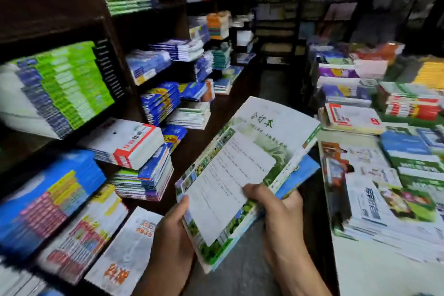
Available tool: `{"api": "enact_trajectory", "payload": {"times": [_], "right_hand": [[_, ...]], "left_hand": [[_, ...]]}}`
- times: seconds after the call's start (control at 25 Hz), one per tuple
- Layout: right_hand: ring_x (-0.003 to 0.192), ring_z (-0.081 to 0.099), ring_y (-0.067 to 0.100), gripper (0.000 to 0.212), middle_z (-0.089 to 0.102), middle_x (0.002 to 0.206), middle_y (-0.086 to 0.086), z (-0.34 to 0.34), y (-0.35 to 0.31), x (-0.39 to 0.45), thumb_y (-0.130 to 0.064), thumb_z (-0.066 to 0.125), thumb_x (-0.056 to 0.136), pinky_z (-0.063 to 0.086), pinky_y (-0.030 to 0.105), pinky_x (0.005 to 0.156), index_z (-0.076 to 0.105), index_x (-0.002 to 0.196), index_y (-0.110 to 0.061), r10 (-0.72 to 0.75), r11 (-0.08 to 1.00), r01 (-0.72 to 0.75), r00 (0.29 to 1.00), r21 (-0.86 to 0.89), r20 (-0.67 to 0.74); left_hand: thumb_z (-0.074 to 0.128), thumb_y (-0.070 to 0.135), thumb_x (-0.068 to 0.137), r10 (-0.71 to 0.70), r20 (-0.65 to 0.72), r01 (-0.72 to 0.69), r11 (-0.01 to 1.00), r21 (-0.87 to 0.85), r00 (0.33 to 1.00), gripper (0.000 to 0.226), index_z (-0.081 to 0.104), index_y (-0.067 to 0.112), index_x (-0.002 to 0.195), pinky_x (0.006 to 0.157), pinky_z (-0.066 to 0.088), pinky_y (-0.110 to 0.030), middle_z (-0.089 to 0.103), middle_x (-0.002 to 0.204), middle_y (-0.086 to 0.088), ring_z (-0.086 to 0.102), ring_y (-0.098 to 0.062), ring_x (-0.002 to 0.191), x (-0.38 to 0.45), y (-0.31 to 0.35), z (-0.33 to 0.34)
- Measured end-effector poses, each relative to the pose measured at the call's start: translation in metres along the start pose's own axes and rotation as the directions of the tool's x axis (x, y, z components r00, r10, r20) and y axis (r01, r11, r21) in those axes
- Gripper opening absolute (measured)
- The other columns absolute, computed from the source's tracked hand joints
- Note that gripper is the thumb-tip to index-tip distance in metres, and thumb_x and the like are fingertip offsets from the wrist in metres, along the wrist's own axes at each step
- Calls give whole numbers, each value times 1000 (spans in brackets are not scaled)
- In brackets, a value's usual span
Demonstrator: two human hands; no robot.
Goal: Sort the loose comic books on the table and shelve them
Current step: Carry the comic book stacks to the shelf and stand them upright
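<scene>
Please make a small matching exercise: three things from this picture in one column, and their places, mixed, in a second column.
1. green-bordered book
2. green-spined stack
3. red-and-white book

a. on the left shelf
b. on the right table
c. held in both hands

Pairs: 1-c, 2-a, 3-b. The left hand and the right hand grip the lower edge.

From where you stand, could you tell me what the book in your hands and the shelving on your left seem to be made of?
The book looks like paper with a thin printed card cover: it bows slightly between the left hand and right hand, and the cover looks smooth. The shelving looks like dark brown wood or laminate board; motion blur hides any grain.
</scene>
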State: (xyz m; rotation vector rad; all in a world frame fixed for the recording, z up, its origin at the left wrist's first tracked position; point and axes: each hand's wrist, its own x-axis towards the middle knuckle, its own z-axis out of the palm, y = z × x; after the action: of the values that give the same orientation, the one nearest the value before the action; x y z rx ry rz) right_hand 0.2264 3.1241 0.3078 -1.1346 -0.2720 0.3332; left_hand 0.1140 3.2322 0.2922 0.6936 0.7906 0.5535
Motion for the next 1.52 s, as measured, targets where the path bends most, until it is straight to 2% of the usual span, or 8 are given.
{"api": "enact_trajectory", "payload": {"times": [0.32, 0.56, 0.8, 1.0, 1.08, 1.24, 1.4, 1.52], "right_hand": [[71, 73, 13, 35, 77, 78, -4, 83, -30, 86, -8, 77, 55, 56, 23, 60, 75, 86, -23, 81, 985, -140, 885, 97, 459], [88, 74, 31, 74, 77, 92, 9, 163, -21, 122, -23, 87, 37, 55, 44, 80, 64, 105, -11, 221, 941, -328, 784, 86, 580], [50, 59, 12, 78, 53, 76, 4, 266, -32, 182, -24, 83, 16, 39, 33, 59, 48, 84, -11, 264, 894, -435, 705, 107, 658], [92, 69, 24, 106, 62, 104, 12, 349, -60, 247, -53, 93, 5, 49, 38, 72, 45, 91, -14, 65, 968, -206, 756, 143, 651], [98, 68, 31, 104, 66, 107, 12, 381, -71, 271, -57, 93, 11, 52, 39, 73, 51, 98, -16, -35, 977, -106, 771, 183, 636], [75, 74, 21, 49, 73, 78, -2, 441, -87, 320, -41, 84, 42, 56, 32, 55, 71, 86, -23, -286, 942, 90, 721, 324, 631], [73, 64, 46, 64, 66, 90, 33, 500, -83, 375, -36, 79, 53, 53, 53, 60, 61, 96, 8, -381, 919, 179, 637, 352, 671], [73, 74, 26, 34, 78, 83, 8, 534, -82, 409, -21, 76, 59, 59, 42, 60, 69, 87, -2, -415, 908, 207, 573, 365, 707]], "left_hand": [[58, 26, 96, 258, -270, -306, 940, -151, 927, 47, 52, 13, 141, 81, 56, -37, 61, 140, 1, 65, -18, 118, 27, 77, 8], [63, 19, 80, 473, -380, -553, 823, -133, 795, 69, 45, 7, 146, 89, 55, -37, 64, 134, -9, 67, -25, 115, 42, 145, -5], [51, 7, 96, 625, -407, -712, 695, -98, 666, 64, 28, 13, 156, 100, 47, -40, 50, 148, -7, 64, -28, 117, 89, 243, 1], [50, 4, 97, 685, -294, -745, 631, -218, 666, 62, 26, 5, 154, 70, 61, -33, 76, 108, -6, 76, -16, 86, 151, 333, 25], [53, 8, 94, 698, -231, -735, 637, -234, 678, 62, 31, 3, 152, 83, 61, -36, 70, 125, -10, 72, -22, 105, 174, 371, 34], [47, 13, 102, 720, -199, -746, 647, -154, 665, 31, 61, 0, 127, 90, 58, -36, 73, 117, -14, 73, -19, 102, 224, 435, 68], [46, 19, 104, 705, -287, -753, 650, -107, 649, 33, 63, 1, 125, 108, 45, -48, 70, 122, -16, 65, -29, 117, 272, 479, 86], [43, 17, 105, 668, -367, -740, 666, -94, 647, 33, 60, 2, 129, 110, 41, -52, 66, 129, -19, 60, -34, 123, 299, 502, 92]]}}
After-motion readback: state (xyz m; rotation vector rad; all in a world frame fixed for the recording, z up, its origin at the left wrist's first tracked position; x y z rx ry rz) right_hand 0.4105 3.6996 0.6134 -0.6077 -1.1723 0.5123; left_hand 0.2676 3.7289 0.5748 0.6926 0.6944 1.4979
